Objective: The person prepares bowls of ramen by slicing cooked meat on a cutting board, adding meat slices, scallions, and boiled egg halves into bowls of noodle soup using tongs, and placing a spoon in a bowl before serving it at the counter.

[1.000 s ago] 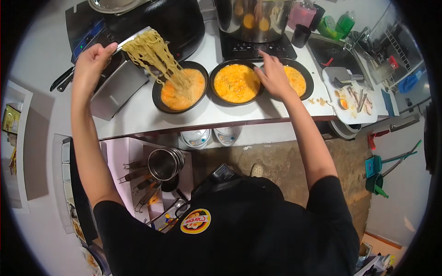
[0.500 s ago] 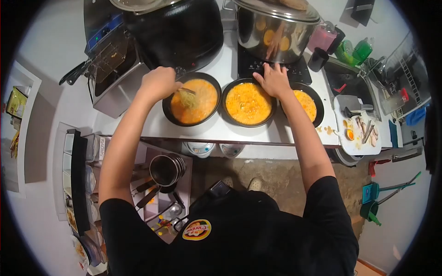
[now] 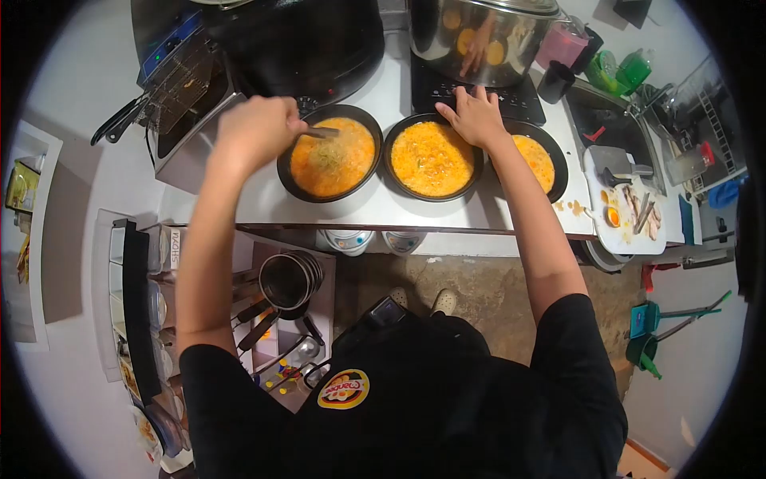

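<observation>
"What do we have in the left hand (image 3: 259, 132)?"

"A slim utensil (image 3: 323, 132), pinched between bent fingers. The hand is blurred, so we cannot tell how each finger lies, nor exactly what kind of tool it is."

"And where do we see its end?"

"Over the left bowl (image 3: 329, 199), right above a pale clump of noodles (image 3: 325, 155). They sit in the orange soup, a little to the far side of its middle. The hand itself is by the far left part of the rim."

"Now the right hand (image 3: 479, 120)?"

"We have it palm down, with the fingers spread and nothing in their grip. It hangs over the gap between the middle bowl (image 3: 388, 168) and the right bowl (image 3: 562, 164), fingertips toward the black hot plate (image 3: 520, 105). We cannot tell whether they touch it."

"What do we find around them?"

"All three bowls are black, stand in a row on the white counter (image 3: 255, 206) and hold orange soup. On the far side, a steel pot (image 3: 447, 52) stands on the hot plate. To the right we see a white cutting board (image 3: 624, 241) with a halved egg (image 3: 612, 216) on it, and to the far left a fryer basket (image 3: 179, 92)."
</observation>
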Tool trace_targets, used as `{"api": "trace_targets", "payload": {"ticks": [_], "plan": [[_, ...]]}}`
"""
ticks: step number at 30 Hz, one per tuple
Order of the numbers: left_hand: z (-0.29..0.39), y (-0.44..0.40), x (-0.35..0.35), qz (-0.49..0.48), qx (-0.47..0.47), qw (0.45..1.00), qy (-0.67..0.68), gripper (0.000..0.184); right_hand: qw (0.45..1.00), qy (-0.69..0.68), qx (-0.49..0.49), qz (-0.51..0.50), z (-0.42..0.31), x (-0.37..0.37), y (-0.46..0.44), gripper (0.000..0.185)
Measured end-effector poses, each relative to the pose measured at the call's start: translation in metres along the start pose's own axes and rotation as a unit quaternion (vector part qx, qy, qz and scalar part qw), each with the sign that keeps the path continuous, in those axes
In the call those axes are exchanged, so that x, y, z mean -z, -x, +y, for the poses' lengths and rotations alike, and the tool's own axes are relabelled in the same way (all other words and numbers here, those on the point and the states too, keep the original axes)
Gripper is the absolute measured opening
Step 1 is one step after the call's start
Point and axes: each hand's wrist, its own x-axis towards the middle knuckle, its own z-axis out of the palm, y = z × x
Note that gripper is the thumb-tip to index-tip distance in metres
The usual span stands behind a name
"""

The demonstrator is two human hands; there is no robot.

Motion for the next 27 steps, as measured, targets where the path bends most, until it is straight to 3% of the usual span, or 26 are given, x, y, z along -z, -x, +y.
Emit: {"api": "trace_targets", "payload": {"ticks": [3,4,5,9,15,18,23,27], "plan": [[0.011,-0.013,-0.057,0.012,-0.047,0.98,0.194,0.026,0.999,-0.035,-0.021,0.016,-0.002,0.018,0.003,0.058],[0.025,-0.018,-0.07,0.002,-0.06,0.967,0.247,0.027,0.986,-0.123,-0.025,0.107,-0.001,0.022,0.008,0.054],[0.036,-0.024,-0.083,-0.001,-0.065,0.966,0.249,0.027,0.958,-0.207,-0.028,0.197,0.001,0.026,0.015,0.051],[0.067,-0.056,-0.116,-0.015,-0.124,0.963,0.24,0.029,0.896,-0.326,-0.066,0.296,0.005,0.05,0.087,0.041],[0.106,-0.039,-0.107,-0.083,-0.155,0.961,0.215,0.028,0.819,-0.414,-0.26,0.3,0.035,0.044,0.268,0.037],[0.12,-0.019,-0.112,0.026,-0.168,0.969,0.179,0.022,0.828,-0.369,-0.308,0.288,0.054,0.047,0.341,0.035],[0.12,-0.012,-0.108,0.119,-0.122,0.968,0.184,0.021,0.784,-0.36,-0.39,0.321,0.102,0.035,0.404,0.031],[0.128,0.015,-0.061,0.187,-0.028,0.96,0.207,0.021,0.78,-0.409,-0.351,0.318,0.143,0.033,0.398,0.028]]}}
